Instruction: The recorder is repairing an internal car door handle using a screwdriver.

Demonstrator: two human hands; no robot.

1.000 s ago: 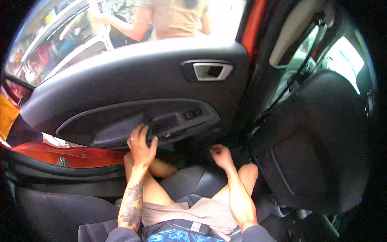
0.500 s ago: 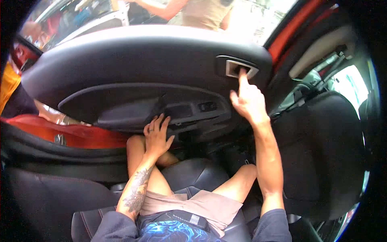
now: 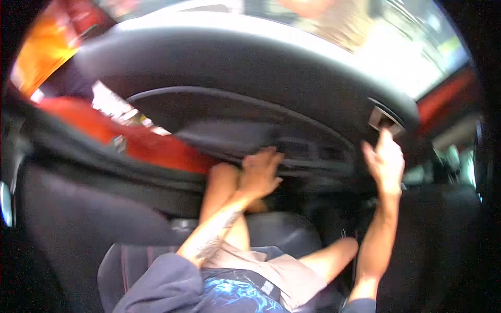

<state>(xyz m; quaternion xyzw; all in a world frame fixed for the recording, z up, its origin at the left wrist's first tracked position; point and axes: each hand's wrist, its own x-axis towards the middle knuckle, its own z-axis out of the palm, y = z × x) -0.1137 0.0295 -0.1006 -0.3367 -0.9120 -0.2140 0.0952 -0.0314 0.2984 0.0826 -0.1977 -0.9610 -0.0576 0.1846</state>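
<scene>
The dark inner panel of a car door (image 3: 209, 60) spreads across the view in front of me. My right hand (image 3: 387, 159) is raised to the inner door handle (image 3: 373, 116), a light-framed recess at the panel's right end. At least one finger is hooked into it, its tip hidden, while the thumb stands apart. Lower down, my left hand (image 3: 259, 175) rests on the armrest (image 3: 235, 136) with its fingers spread, holding nothing. Motion blurs both hands and the panel.
Red door-frame metal (image 3: 151, 151) shows at the left, with a metal latch piece (image 3: 119, 143) on it. Dark seats (image 3: 83, 219) stand on both sides of me. Beyond the window glass, a blurred person (image 3: 339, 21) is outside. My bare knees are below the door panel.
My view has turned, so the door panel and both hands sit further right. A wider gap to the outside shows at the left. My hands keep their places on the door.
</scene>
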